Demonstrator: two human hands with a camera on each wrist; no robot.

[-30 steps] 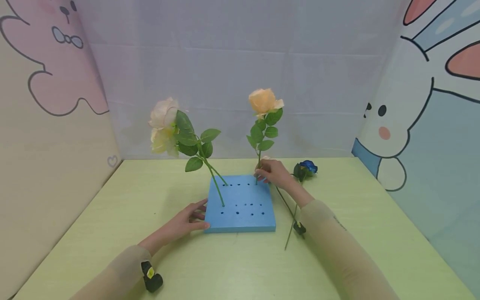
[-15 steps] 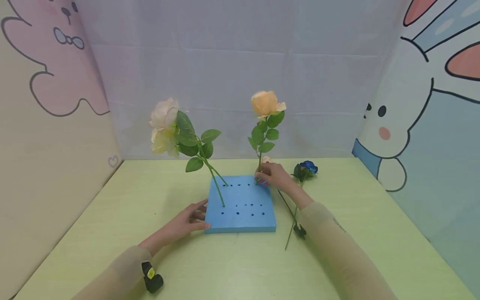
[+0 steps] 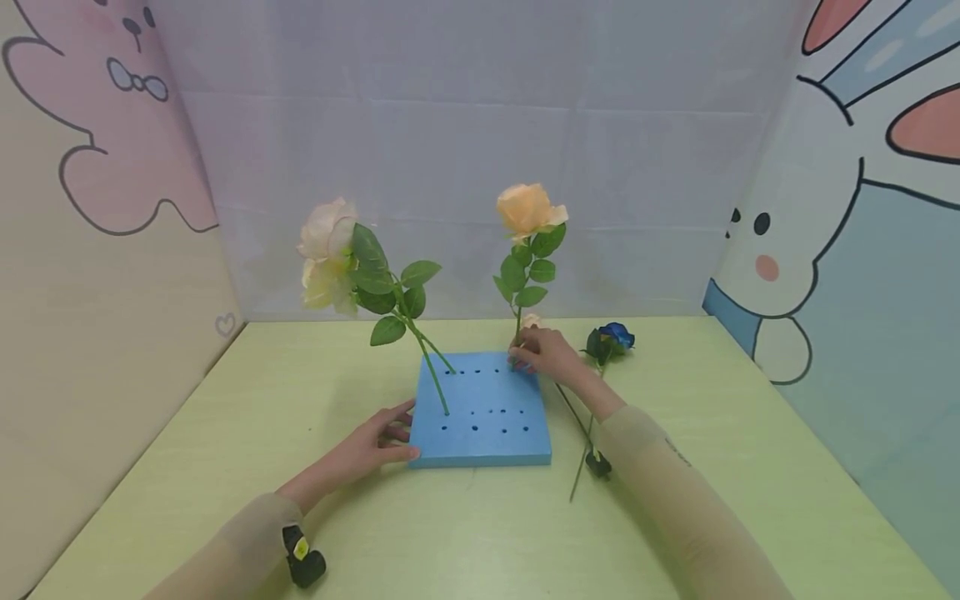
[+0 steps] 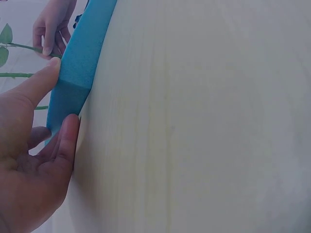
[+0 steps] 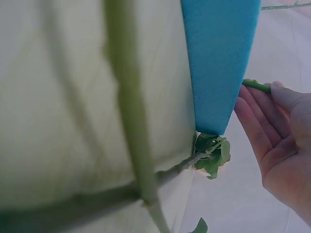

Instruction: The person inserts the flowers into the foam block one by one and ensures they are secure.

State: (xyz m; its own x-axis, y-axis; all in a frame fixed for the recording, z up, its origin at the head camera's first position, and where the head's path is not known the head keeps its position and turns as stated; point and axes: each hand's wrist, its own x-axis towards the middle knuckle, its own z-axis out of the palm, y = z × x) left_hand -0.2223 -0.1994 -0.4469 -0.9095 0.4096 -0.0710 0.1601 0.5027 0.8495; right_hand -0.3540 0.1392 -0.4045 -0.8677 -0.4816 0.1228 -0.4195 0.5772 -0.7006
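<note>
My right hand (image 3: pixel 551 354) pinches the green stem (image 5: pixel 257 86) of a peach rose (image 3: pixel 528 208) between thumb and fingers. The rose stands upright, its stem end at the far right corner of a blue foam board (image 3: pixel 480 443) with several holes; the fingers overlap that spot. At the board's near left corner, my left hand (image 3: pixel 375 437) holds the edge, thumb at the top rim and fingers along the side. On the left, a pale pink rose (image 3: pixel 327 227) and a pale yellow flower (image 3: pixel 322 283) lean leftward, their stems in holes of the board.
A blue rose (image 3: pixel 617 335) lies on the table (image 3: pixel 750 467) right of the board, its stem crossing another one. Behind my right hand shows a small peach bloom (image 3: pixel 531 320). Cartoon-printed cloth (image 3: pixel 885 292) walls the sides.
The peach rose has sunk slightly and swayed a little right and back, with my right hand lowering a touch. My left hand and the board keep their place.
</note>
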